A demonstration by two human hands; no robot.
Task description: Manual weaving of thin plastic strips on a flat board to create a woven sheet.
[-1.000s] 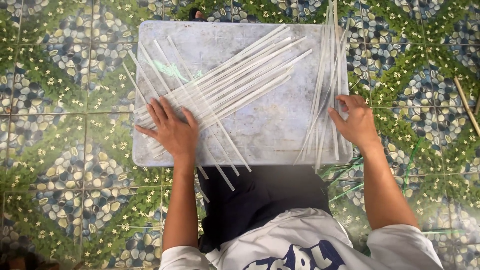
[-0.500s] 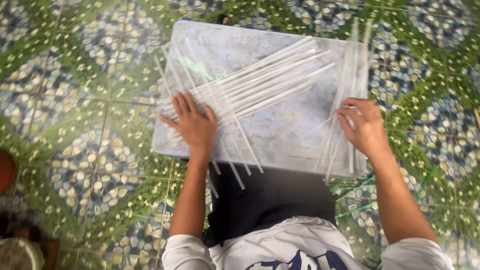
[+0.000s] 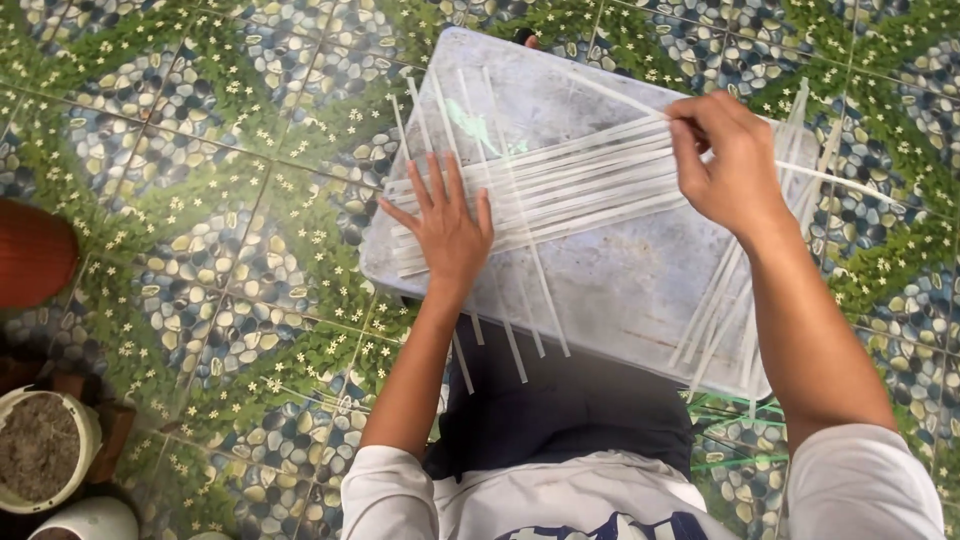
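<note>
We saw a grey board (image 3: 620, 290) lying on the person's lap, above a floor of green and blue tiles (image 3: 200, 200) with little white flowers. Many thin white strips (image 3: 570, 185) lay side by side across the board, going from left to right. A few more strips (image 3: 500, 250) ran up and down under and over them, like the start of a woven mat.

The left hand (image 3: 447, 232) lay flat on the left ends of the strips, with its fingers spread wide, pressing them down. The right hand (image 3: 725, 160) was at the right side of the board, its fingers pinched on one long strip (image 3: 840, 183) that stuck out past the board's edge. Another bunch of loose strips (image 3: 730, 300) lay at the right edge of the board.

At the far left we saw a brown pot (image 3: 35, 250) and a white tub of grey soil (image 3: 45, 450).
</note>
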